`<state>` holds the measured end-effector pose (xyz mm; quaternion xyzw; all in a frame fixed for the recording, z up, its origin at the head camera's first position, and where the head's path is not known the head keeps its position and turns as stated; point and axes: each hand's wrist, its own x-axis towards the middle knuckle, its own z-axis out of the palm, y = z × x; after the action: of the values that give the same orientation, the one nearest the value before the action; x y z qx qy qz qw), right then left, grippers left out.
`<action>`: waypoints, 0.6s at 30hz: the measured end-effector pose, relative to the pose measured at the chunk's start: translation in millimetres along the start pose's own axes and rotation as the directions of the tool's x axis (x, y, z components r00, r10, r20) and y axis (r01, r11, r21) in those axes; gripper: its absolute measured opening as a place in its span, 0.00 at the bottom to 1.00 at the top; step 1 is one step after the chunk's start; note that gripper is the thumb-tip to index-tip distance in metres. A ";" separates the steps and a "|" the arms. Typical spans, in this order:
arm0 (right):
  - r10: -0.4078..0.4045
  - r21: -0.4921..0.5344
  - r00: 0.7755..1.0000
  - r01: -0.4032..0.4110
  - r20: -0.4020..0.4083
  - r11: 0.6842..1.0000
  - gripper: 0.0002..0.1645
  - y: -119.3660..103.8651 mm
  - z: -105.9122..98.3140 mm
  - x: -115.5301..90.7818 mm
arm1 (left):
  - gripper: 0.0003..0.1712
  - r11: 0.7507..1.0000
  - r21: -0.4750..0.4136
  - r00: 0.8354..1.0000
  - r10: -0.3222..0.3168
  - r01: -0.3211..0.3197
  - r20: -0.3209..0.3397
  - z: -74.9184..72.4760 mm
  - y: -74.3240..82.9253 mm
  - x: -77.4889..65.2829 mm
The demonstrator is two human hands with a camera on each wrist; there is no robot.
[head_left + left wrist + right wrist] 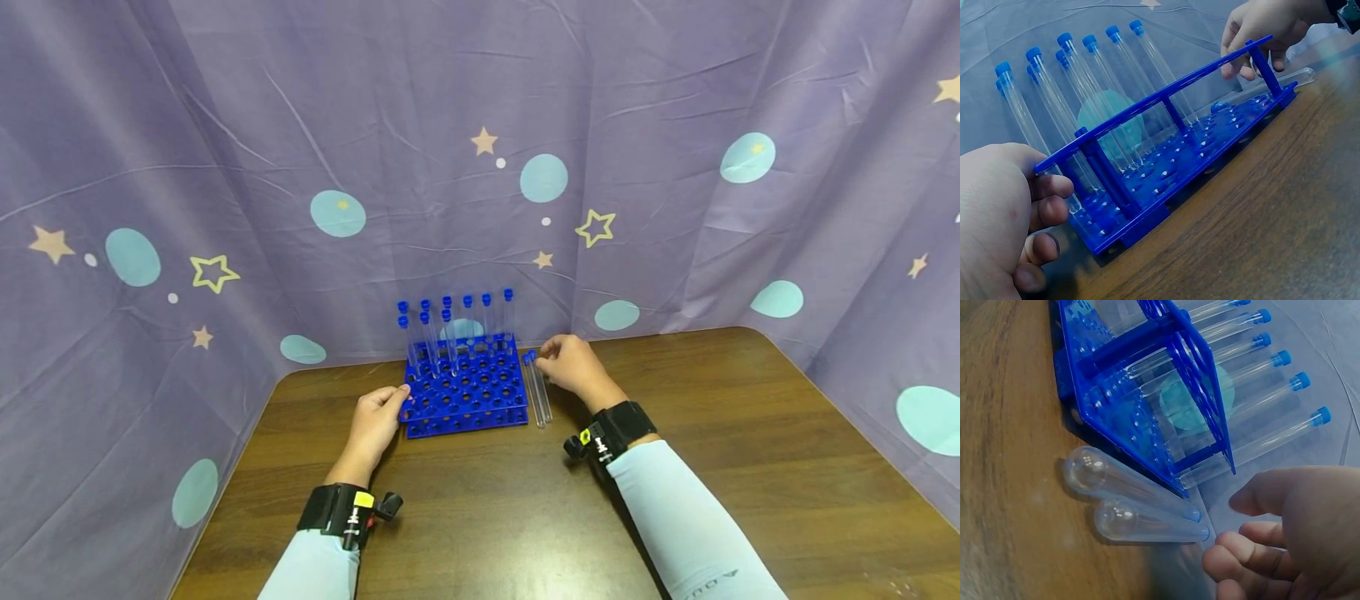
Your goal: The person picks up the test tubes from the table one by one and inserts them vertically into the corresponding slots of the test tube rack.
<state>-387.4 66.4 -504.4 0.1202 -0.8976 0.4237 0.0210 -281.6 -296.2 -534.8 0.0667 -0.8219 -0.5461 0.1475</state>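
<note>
A blue test tube rack stands on the table, with several blue-capped clear test tubes upright in its back rows. My left hand grips the rack's left front corner, the thumb over the top plate and fingers curled beneath it, as the left wrist view shows. To the right of the rack, two capped test tubes lie side by side on the table, rounded ends toward me. Close by their caps is my right hand, thumb apart from the loosely bent fingers and nothing between them.
The brown wooden table extends around the rack. Behind its back edge hangs a purple curtain with stars and dots. Each wrist wears a black strap with a small camera.
</note>
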 end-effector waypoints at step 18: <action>0.093 -0.022 0.992 -0.091 0.090 0.996 0.17 0.9 6.9 -0.7 | 0.26 1.000 -0.004 1.000 -0.006 0.006 0.005 -0.8 0.6 -0.4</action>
<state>-386.5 61.8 -509.6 0.0975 -0.9059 0.4102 -0.0383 -280.9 -296.6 -534.0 0.0675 -0.8211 -0.5483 0.1437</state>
